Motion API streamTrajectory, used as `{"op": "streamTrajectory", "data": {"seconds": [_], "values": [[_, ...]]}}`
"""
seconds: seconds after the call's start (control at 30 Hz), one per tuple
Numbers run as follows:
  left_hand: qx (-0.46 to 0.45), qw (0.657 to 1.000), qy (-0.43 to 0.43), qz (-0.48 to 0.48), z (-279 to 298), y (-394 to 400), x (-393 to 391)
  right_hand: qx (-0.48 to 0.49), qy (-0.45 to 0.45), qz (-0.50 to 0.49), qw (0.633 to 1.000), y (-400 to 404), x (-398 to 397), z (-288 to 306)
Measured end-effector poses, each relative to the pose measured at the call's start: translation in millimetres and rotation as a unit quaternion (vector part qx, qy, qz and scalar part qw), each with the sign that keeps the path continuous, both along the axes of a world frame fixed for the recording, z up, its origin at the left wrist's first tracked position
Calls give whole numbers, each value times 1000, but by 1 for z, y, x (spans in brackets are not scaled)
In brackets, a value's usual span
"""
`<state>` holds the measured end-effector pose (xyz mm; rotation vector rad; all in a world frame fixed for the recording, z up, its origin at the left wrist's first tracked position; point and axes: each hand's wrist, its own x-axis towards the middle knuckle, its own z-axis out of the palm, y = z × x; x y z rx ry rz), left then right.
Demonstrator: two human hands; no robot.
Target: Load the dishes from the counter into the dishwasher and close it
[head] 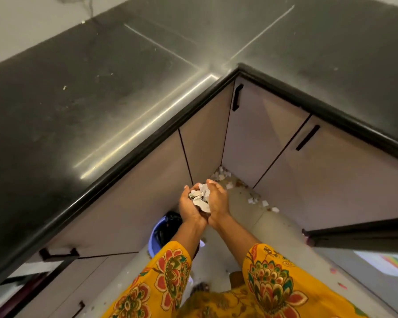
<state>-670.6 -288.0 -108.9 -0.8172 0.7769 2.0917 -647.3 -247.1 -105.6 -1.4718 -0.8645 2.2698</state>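
The fingers (pixel 210 183) of both hands are curved upward and drawn together to form a cup, and a heap of crumpled paper scraps (pixel 201 196) is cradled between them. The left hand (pixel 190 207) and the right hand (pixel 217 203) are pressed together along their inner edges, palms turned up. Both forearms emerge from yellow floral sleeves (pixel 271 278).

Below the left wrist, a blue bin (pixel 157 232) lined with a black bag is seen standing on the floor against the cabinet fronts. More torn paper pieces (pixel 257 200) are scattered on the floor tiles in the corner beyond the hands.

The hands are held in front of the inner corner of an L-shaped black counter (pixel 101 88), above beige cabinet doors (pixel 257 138) with black handles. No dishes are visible on the counter, and a dishwasher cannot be identified in the view. A dark open door edge (pixel 359 232) is seen at the right.
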Motion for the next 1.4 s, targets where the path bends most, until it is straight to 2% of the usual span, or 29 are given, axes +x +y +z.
{"op": "streamTrajectory", "data": {"seconds": [0.1, 0.4, 0.6, 0.8, 0.97, 1.2, 1.4], "values": [[-23, 999, -26, 12, -21, -30, 3, -33, -33, 7, 999, -35, 2, -29], [-112, 988, -86, 57, -100, -98, 13, -233, -63, -19, 970, -97, 16, -72], [-151, 982, -90, 68, -168, -129, 15, -228, -94, 31, 968, -125, 12, -136], [-178, 980, -80, 44, -229, -149, 10, -216, -125, 32, 968, -141, 4, -197], [-265, 959, -89, 38, -245, -158, -1, -243, -142, 45, 958, -130, 1, -213], [-278, 958, -71, 12, -239, -166, -3, -207, -147, 90, 963, -121, 3, -190], [-276, 959, -59, -4, -202, -158, 1, -186, -141, 106, 966, -118, 8, -155]]}}
